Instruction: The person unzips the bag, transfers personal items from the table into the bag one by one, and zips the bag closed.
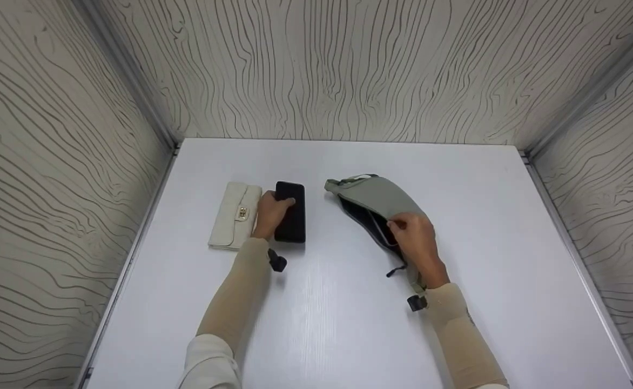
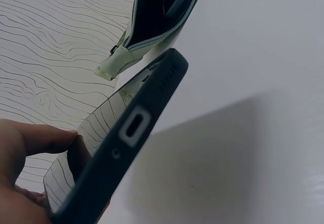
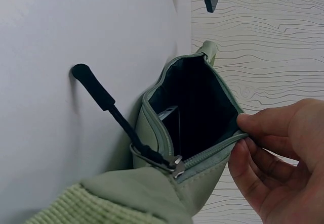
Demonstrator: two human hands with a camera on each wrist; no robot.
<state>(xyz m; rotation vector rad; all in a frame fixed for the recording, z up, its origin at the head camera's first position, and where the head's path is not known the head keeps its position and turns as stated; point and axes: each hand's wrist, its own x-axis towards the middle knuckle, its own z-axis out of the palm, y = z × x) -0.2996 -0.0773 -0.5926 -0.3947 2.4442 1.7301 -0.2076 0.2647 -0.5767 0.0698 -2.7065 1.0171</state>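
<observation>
A black smartphone (image 1: 291, 227) in a dark case is gripped by my left hand (image 1: 271, 214), thumb across its glossy screen. In the left wrist view the end of the phone (image 2: 132, 128) shows a charging port, and a shadow lies on the table beneath. My right hand (image 1: 416, 240) pinches the edge of a grey-green waist bag (image 1: 389, 194) and spreads its unzipped mouth. Within the dark lining, the right wrist view shows part of a flat phone-like object (image 3: 171, 120); the rest of it is hidden. The zipper pull (image 3: 95, 88) sticks out at the near end.
A cream wallet (image 1: 230, 216) with a gold-coloured clasp lies on the white table (image 1: 338, 324), just left of my left hand. Wood-grain patterned panels (image 1: 327, 70) stand at the back and both sides of the table.
</observation>
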